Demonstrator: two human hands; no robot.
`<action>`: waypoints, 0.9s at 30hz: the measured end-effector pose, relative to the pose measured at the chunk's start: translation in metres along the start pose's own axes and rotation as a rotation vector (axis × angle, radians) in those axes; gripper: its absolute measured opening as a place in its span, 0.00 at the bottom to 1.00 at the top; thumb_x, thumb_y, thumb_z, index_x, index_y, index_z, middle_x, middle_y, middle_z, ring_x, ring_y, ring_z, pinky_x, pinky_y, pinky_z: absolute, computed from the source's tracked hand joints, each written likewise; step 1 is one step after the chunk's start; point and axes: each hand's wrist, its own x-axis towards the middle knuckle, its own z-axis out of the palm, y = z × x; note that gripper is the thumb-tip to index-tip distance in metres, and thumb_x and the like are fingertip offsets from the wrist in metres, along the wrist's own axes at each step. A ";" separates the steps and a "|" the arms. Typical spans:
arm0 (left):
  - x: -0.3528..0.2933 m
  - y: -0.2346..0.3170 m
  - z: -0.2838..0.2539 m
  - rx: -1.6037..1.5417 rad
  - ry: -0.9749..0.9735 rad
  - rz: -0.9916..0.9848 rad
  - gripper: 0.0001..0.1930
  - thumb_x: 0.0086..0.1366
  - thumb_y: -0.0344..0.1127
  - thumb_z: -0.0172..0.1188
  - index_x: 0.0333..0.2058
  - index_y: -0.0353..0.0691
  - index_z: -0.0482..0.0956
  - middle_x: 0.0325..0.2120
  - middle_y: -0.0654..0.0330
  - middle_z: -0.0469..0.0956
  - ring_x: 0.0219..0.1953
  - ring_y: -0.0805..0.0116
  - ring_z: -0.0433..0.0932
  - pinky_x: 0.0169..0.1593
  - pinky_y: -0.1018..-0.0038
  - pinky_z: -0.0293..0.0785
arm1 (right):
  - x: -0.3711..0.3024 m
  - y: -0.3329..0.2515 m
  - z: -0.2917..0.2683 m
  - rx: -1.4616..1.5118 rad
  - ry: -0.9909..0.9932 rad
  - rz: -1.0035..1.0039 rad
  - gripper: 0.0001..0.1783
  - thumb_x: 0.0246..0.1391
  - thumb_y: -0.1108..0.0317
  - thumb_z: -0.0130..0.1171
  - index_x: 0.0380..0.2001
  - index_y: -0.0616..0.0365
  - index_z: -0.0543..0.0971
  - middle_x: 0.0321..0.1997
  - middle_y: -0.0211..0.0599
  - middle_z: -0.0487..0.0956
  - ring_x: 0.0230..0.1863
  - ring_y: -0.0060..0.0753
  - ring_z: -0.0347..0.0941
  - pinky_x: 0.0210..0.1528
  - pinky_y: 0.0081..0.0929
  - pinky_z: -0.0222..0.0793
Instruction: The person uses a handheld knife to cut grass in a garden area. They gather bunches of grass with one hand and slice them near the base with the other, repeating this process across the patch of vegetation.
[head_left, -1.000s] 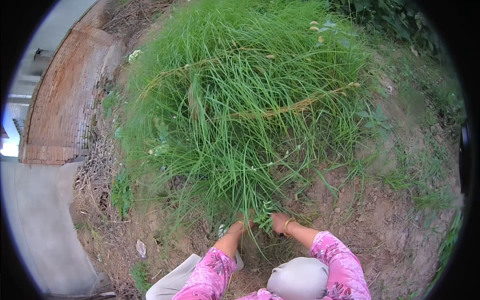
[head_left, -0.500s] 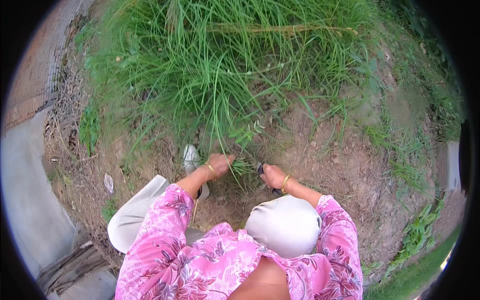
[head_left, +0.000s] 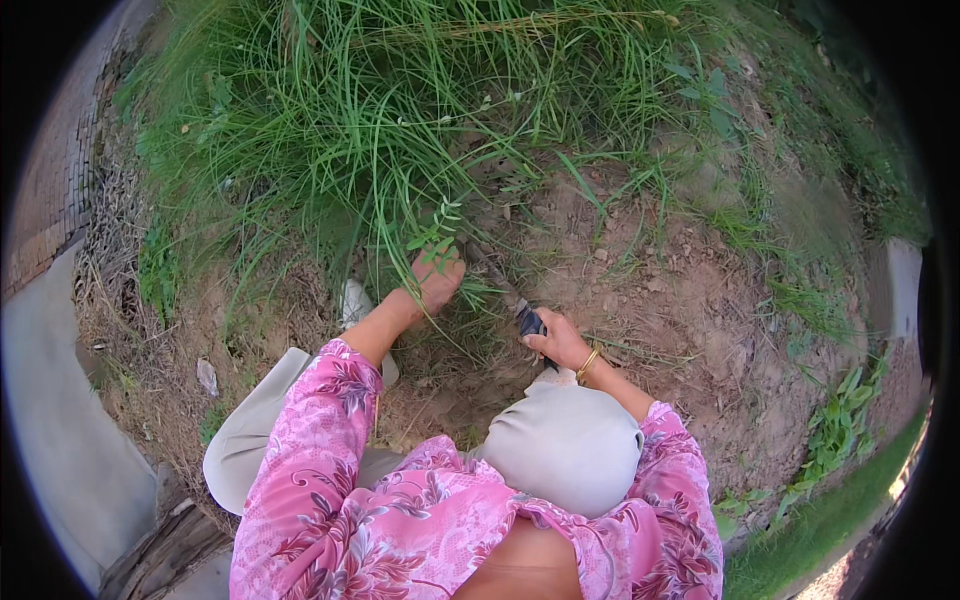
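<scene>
My left hand [head_left: 438,277] is closed around a bunch of green grass [head_left: 474,288], and a small leafy weed [head_left: 432,236] stands up at its fingers. In my right hand [head_left: 562,342] is the black handle of a sickle-like tool [head_left: 531,319]. Its narrow, brownish blade [head_left: 492,274] slants up and left to the ground beside my left hand. The blade's tip is lost among the stems, so I cannot tell its full shape. Beyond both hands rises a thick clump of tall grass [head_left: 340,130].
Bare brown soil [head_left: 660,290] with cut stalks lies to the right. My knee [head_left: 567,448] is just below my right hand, and a pale shoe [head_left: 355,303] is left of my left hand. A grey slab [head_left: 60,420] and brick paving [head_left: 60,190] border the left side.
My left hand has moved forward to the base of the grass and weed. The tool's blade has come into sight, reaching forward and left from my right hand.
</scene>
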 end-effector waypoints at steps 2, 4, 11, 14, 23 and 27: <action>0.022 -0.004 -0.002 -0.003 0.127 0.080 0.09 0.44 0.31 0.53 0.27 0.36 0.70 0.30 0.53 0.68 0.41 0.56 0.68 0.46 0.64 0.64 | -0.007 -0.001 0.001 0.068 0.072 -0.049 0.11 0.43 0.70 0.55 0.30 0.63 0.69 0.19 0.37 0.70 0.18 0.27 0.69 0.23 0.28 0.66; 0.047 -0.003 -0.013 0.014 0.191 0.133 0.09 0.43 0.30 0.53 0.27 0.35 0.70 0.31 0.53 0.69 0.41 0.56 0.67 0.46 0.64 0.64 | -0.019 0.000 -0.002 0.246 0.089 0.042 0.09 0.44 0.72 0.52 0.31 0.64 0.68 0.21 0.35 0.69 0.17 0.25 0.69 0.22 0.26 0.67; 0.127 0.006 -0.031 0.092 0.136 0.482 0.16 0.46 0.30 0.53 0.35 0.31 0.73 0.44 0.46 0.68 0.52 0.54 0.63 0.44 0.66 0.69 | -0.032 -0.014 -0.024 0.646 0.343 0.179 0.08 0.48 0.73 0.50 0.34 0.63 0.69 0.22 0.30 0.70 0.17 0.20 0.68 0.17 0.22 0.68; 0.165 0.004 -0.027 0.226 -0.031 0.232 0.16 0.50 0.32 0.54 0.39 0.31 0.73 0.47 0.45 0.67 0.54 0.54 0.63 0.41 0.68 0.73 | -0.011 -0.021 -0.039 0.629 0.348 0.129 0.13 0.50 0.72 0.50 0.40 0.64 0.67 0.23 0.30 0.70 0.17 0.20 0.68 0.18 0.21 0.68; 0.189 -0.004 -0.027 0.163 -0.174 0.065 0.11 0.52 0.31 0.53 0.34 0.33 0.76 0.41 0.51 0.67 0.41 0.57 0.71 0.38 0.67 0.74 | 0.019 -0.037 -0.064 0.524 0.296 0.067 0.38 0.49 0.75 0.46 0.64 0.52 0.46 0.23 0.33 0.69 0.13 0.23 0.67 0.19 0.25 0.69; 0.182 -0.008 -0.026 0.190 -0.112 0.056 0.09 0.50 0.30 0.54 0.31 0.34 0.77 0.40 0.53 0.66 0.42 0.58 0.69 0.39 0.68 0.73 | 0.024 -0.031 -0.058 0.506 0.209 0.069 0.38 0.50 0.76 0.45 0.64 0.52 0.46 0.22 0.35 0.69 0.14 0.23 0.68 0.19 0.25 0.69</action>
